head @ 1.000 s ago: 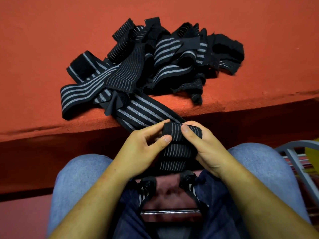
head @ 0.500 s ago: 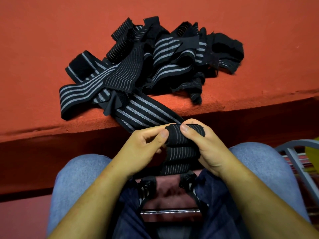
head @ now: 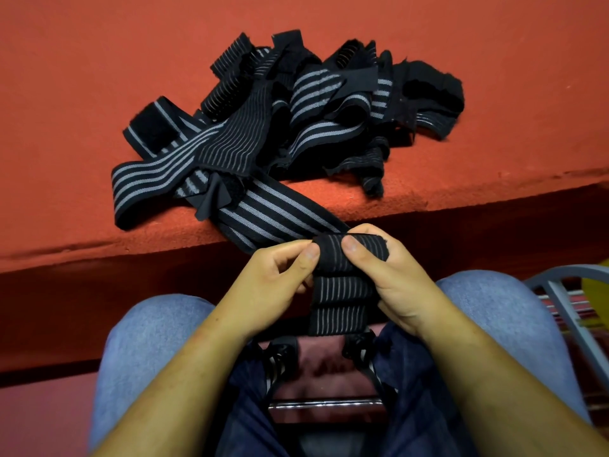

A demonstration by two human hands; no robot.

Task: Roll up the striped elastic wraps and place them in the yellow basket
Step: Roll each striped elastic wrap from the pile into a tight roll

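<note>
A black elastic wrap with thin grey stripes [head: 342,288] is held between both hands above my lap, its upper end turned into a small roll. My left hand [head: 273,285] pinches the roll's left side with thumb and forefinger. Gripping its right side is my right hand [head: 392,278]. The wrap's loose tail hangs down toward my knees. A tangled pile of striped wraps [head: 290,127] lies on the red surface [head: 82,77] ahead, one strip reaching over the edge to my hands. A sliver of something yellow [head: 598,285], perhaps the basket, shows at the right edge.
The red surface's front edge [head: 461,199] runs across just beyond my hands. A grey metal chair frame [head: 560,291] stands at my right. My jeans-clad knees are below, with a chrome bar [head: 326,404] between them.
The roll has grown by a turn or so and both hands have shifted slightly with it. My thumbs now sit closer together on top of the roll.
</note>
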